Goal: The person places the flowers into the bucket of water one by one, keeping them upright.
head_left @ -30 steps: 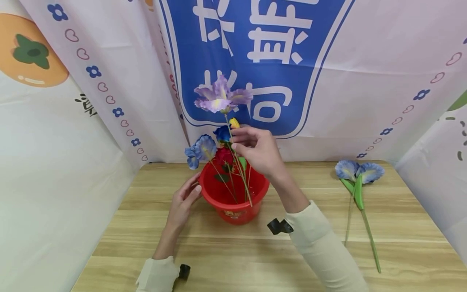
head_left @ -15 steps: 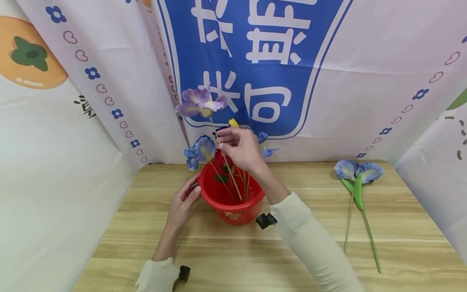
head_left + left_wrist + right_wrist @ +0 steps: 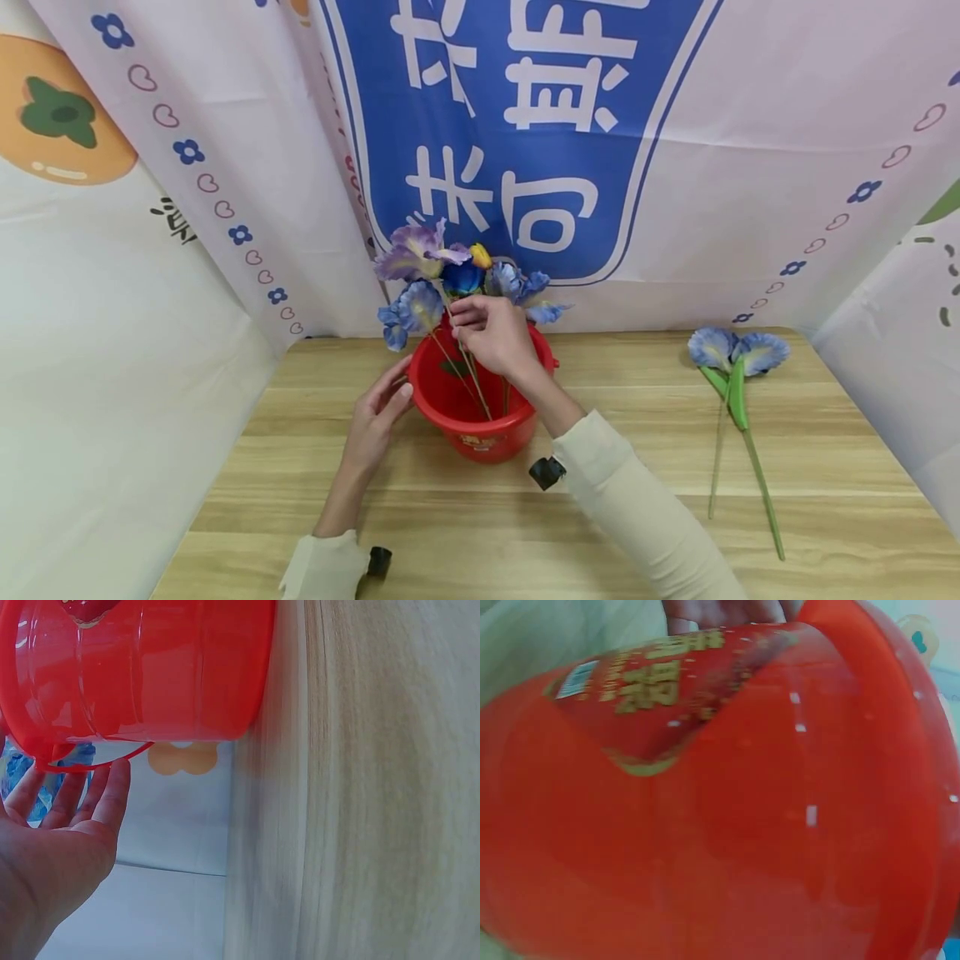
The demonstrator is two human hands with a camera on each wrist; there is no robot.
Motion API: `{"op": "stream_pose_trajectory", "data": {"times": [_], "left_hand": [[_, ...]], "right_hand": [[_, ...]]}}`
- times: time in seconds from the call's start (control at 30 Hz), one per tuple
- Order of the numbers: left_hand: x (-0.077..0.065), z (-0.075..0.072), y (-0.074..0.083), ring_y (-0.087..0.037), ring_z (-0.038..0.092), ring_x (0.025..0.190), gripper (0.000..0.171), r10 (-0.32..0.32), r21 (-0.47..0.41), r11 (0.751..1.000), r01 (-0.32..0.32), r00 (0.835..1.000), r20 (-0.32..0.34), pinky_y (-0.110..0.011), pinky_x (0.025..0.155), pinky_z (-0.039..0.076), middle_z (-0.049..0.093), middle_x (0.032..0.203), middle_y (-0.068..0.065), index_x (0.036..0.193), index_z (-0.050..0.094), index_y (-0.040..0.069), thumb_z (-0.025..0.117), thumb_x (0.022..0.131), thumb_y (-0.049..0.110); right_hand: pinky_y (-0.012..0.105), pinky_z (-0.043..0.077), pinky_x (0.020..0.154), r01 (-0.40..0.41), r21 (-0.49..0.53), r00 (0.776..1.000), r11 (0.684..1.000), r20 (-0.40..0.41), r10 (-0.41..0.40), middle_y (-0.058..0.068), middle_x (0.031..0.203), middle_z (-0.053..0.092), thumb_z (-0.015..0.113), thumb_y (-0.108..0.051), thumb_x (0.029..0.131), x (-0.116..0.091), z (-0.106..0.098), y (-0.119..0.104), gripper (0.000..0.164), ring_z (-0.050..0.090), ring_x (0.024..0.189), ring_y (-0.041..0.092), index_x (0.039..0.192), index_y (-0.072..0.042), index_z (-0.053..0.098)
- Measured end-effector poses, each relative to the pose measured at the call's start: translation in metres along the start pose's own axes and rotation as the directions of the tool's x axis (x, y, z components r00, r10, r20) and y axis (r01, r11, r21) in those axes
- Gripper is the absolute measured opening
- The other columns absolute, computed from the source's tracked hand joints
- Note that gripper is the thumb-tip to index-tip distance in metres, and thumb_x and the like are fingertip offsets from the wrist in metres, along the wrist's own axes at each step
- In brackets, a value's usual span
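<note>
A red bucket (image 3: 487, 442) stands upright on the wooden table. In the head view my right hand (image 3: 497, 337) is over its mouth and pinches the stem of a purple iris (image 3: 420, 252), whose bloom leans up and left. At the bucket's left rim my left hand (image 3: 381, 412) touches the side. The left wrist view shows the left fingers fairly straight against the thin red handle (image 3: 67, 769). A light blue iris (image 3: 420, 307), a dark blue rose (image 3: 462, 277), a yellow bud (image 3: 481, 257) and more blue blooms (image 3: 536, 287) also stand in the bucket. The right wrist view holds mostly red bucket wall (image 3: 727, 847).
On the right of the table (image 3: 615, 517) lies a blue iris (image 3: 738, 352) with green leaves and two thin stems. A printed curtain (image 3: 750, 183) rises along the table's back edge, close behind the flowers. White cloth also hangs at both sides.
My right hand has moved left, then down, with the purple iris; its bloom has dropped to the level of the other flowers. The left hand has stayed at the bucket.
</note>
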State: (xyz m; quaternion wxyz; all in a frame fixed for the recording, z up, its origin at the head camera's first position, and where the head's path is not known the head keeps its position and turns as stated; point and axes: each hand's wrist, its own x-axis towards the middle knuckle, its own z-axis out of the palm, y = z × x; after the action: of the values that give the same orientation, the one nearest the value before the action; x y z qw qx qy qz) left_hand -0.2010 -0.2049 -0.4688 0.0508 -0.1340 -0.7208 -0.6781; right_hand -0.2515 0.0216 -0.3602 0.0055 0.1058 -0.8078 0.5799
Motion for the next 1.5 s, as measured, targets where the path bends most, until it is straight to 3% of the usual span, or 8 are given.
{"op": "stream_pose_trajectory", "data": {"times": [0.27, 0.43, 0.63, 0.8, 1.07, 1.3, 1.5], "left_hand": [[-0.001, 0.0, 0.001, -0.002, 0.068, 0.125, 0.049, -0.001, -0.008, 1.0, 0.001, 1.0, -0.011, -0.024, 0.101, 0.061, 0.055, 0.156, -0.027, 0.159, 0.05, 0.003, 0.056, 0.112, 0.014], [-0.001, 0.0, 0.001, -0.003, 0.067, 0.127, 0.049, 0.0, -0.015, 1.0, 0.0, 1.0, -0.013, -0.023, 0.101, 0.061, 0.053, 0.157, -0.028, 0.159, 0.049, 0.0, 0.056, 0.112, 0.013], [-0.001, 0.0, 0.0, -0.003, 0.067, 0.128, 0.05, -0.006, -0.014, 1.0, 0.005, 1.0, -0.017, -0.022, 0.1, 0.061, 0.053, 0.158, -0.027, 0.159, 0.048, -0.001, 0.057, 0.112, 0.014], [-0.001, 0.001, 0.0, -0.002, 0.067, 0.127, 0.05, -0.013, -0.024, 1.0, 0.013, 1.0, -0.025, -0.022, 0.101, 0.061, 0.052, 0.158, -0.028, 0.159, 0.048, -0.002, 0.056, 0.112, 0.013], [-0.001, 0.0, 0.001, -0.004, 0.066, 0.127, 0.05, -0.02, -0.021, 1.0, 0.019, 1.0, -0.025, -0.022, 0.101, 0.06, 0.052, 0.158, -0.027, 0.159, 0.048, -0.001, 0.057, 0.112, 0.013], [-0.001, -0.001, 0.001, -0.005, 0.066, 0.128, 0.05, -0.02, -0.028, 0.999, 0.019, 1.0, -0.022, -0.022, 0.101, 0.06, 0.051, 0.159, -0.027, 0.159, 0.048, -0.001, 0.056, 0.112, 0.012], [-0.001, 0.001, 0.0, -0.002, 0.067, 0.125, 0.05, -0.022, -0.013, 1.0, 0.021, 1.0, -0.017, -0.022, 0.1, 0.061, 0.053, 0.158, -0.026, 0.159, 0.048, 0.001, 0.057, 0.112, 0.014]], "right_hand": [[0.033, 0.068, 0.077, -0.047, -0.022, 0.999, 0.999, -0.005, 0.047, 0.008, 0.107, 0.08, 0.076, -0.004, 0.097, -0.005, 0.006, 0.011, 0.023, 0.078, 0.089, 0.02, 0.12, -0.006, 0.079], [0.031, 0.068, 0.074, -0.085, -0.029, 0.996, 0.996, 0.004, 0.085, 0.006, 0.105, 0.08, 0.075, -0.004, 0.097, -0.006, 0.008, 0.017, 0.021, 0.076, 0.09, 0.019, 0.117, -0.008, 0.08], [0.034, 0.069, 0.08, -0.057, -0.076, 0.998, 0.995, -0.003, 0.057, 0.005, 0.107, 0.08, 0.077, -0.007, 0.097, -0.009, 0.005, 0.018, 0.022, 0.077, 0.096, 0.021, 0.118, -0.011, 0.08], [0.039, 0.068, 0.089, -0.015, -0.109, 1.0, 0.994, -0.009, 0.014, 0.007, 0.11, 0.081, 0.079, -0.009, 0.096, -0.017, -0.005, 0.016, 0.026, 0.079, 0.102, 0.025, 0.122, -0.011, 0.079], [0.04, 0.066, 0.096, 0.037, -0.057, 0.999, 0.998, -0.012, -0.038, 0.011, 0.111, 0.081, 0.078, -0.006, 0.096, -0.029, -0.024, 0.02, 0.027, 0.077, 0.105, 0.027, 0.123, -0.004, 0.077], [0.043, 0.066, 0.098, 0.015, -0.024, 0.999, 1.0, -0.044, -0.016, 0.012, 0.114, 0.08, 0.079, -0.009, 0.096, -0.041, -0.045, 0.024, 0.03, 0.077, 0.107, 0.028, 0.126, -0.004, 0.076], [0.034, 0.067, 0.092, -0.015, 0.044, 0.997, 0.999, -0.078, 0.019, 0.016, 0.12, 0.078, 0.079, -0.008, 0.096, -0.054, -0.066, 0.036, 0.031, 0.076, 0.108, 0.028, 0.127, -0.005, 0.076]]}}
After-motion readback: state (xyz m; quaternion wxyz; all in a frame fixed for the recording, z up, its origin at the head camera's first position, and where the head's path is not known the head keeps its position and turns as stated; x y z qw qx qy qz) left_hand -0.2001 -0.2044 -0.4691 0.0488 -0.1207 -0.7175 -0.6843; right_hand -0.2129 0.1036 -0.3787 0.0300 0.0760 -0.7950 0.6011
